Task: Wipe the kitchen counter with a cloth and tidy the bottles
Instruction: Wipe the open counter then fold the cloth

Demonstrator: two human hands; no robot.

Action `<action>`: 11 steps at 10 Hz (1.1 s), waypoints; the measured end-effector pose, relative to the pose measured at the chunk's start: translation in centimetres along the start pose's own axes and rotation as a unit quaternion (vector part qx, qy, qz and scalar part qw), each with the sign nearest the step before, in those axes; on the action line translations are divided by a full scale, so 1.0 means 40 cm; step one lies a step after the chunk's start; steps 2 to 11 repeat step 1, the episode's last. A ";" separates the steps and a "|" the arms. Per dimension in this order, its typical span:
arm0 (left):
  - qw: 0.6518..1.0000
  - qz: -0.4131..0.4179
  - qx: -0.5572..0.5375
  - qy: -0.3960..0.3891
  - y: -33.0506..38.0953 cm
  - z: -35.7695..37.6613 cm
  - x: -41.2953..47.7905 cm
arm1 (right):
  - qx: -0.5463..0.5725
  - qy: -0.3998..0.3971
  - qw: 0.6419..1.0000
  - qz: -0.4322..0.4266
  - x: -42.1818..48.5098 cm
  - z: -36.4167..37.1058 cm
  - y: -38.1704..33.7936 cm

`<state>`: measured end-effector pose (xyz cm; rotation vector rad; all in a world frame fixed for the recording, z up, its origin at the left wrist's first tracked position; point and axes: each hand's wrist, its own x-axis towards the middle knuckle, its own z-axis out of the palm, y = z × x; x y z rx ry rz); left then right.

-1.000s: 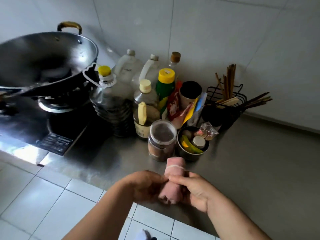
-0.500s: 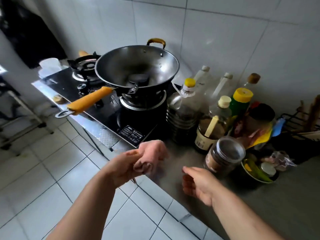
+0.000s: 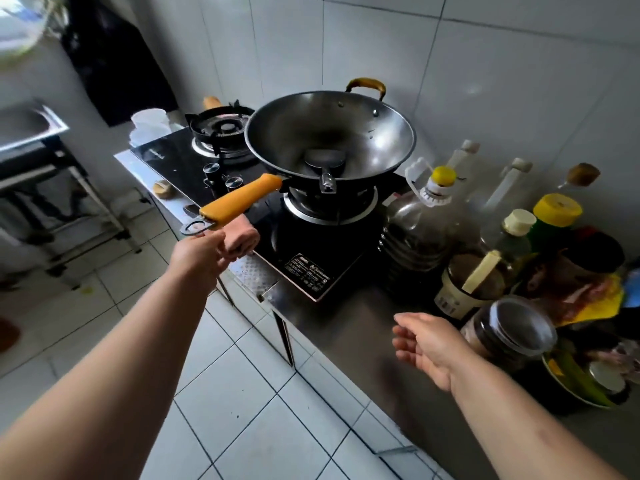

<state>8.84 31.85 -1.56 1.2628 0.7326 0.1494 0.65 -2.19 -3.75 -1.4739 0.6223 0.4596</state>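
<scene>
Gripping a pink cloth (image 3: 243, 236), the left hand (image 3: 199, 254) hovers at nine o'clock beneath the wok handle (image 3: 242, 201). The right hand (image 3: 429, 344) hangs relaxed and empty over the counter (image 3: 346, 327) at four o'clock.

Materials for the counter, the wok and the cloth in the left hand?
Counter: likely stainless steel, brushed; dull grey sheen, blurred reflections. Wok: bare metal, probably steel, semi-gloss; bright highlights on its wall. Cloth: soft pink fabric, matte; bunched folds where the left hand grips it.
</scene>
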 end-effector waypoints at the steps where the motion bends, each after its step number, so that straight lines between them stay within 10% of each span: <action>1: 0.995 0.065 0.053 0.056 0.031 0.031 0.023 | -0.009 -0.001 1.000 0.001 0.007 -0.001 -0.006; 11: 0.995 0.065 0.053 0.056 0.031 0.031 0.023 | -0.009 -0.001 1.000 0.001 0.007 -0.001 -0.006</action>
